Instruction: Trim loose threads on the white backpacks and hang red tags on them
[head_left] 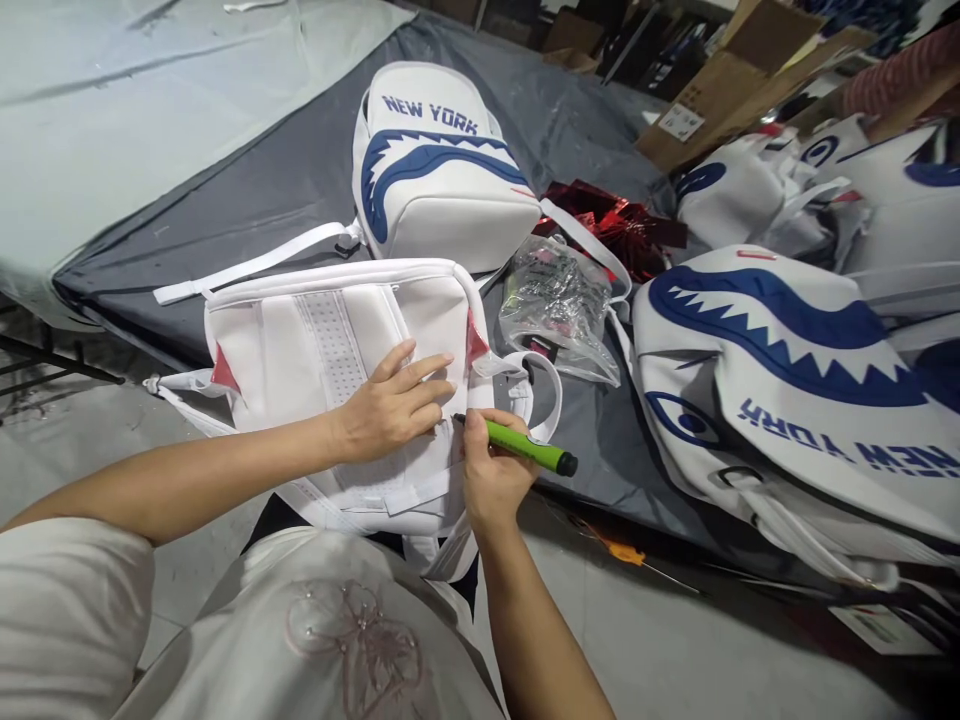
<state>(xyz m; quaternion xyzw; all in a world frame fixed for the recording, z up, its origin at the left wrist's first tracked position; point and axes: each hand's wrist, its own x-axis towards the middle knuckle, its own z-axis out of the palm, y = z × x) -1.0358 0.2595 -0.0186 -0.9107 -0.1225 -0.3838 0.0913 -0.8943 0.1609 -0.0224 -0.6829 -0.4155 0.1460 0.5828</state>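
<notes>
Pressing flat on the back panel of a white faux-leather backpack [330, 350], the person's left hand [394, 400] lay palm down with its fingers spread toward the bag's right edge. The backpack rested face down at the near edge of a worktop covered in dark grey plastic sheeting [300, 170], with part of it overhanging toward the person's lap. The right hand [491, 480] was wrapped in a writing grip round a bright green pen-shaped tool with a black end cap [525, 447], its dark tip touching the bag's right side seam, just beside the left fingertips.

To my eye, the step was fine work along that seam. Doing it well seemed to call for the left hand holding the panel taut and unmoving, the tip kept close to the bracing fingers without touching them, and light, short strokes, since white material would show any slip. The overhanging bag might shift if pressure eased.

Behind it stood another white backpack printed with a blue shark mouth and "NEW YORK" [439, 165]. To its right lay a crumpled clear plastic bag [559, 300] and some shiny red foil [615, 220]. More shark-print backpacks [787, 380] were heaped at the right, with brown cardboard boxes [720, 95] beyond. An orange-handled tool [626, 552] lay on the pale floor below the worktop edge.
</notes>
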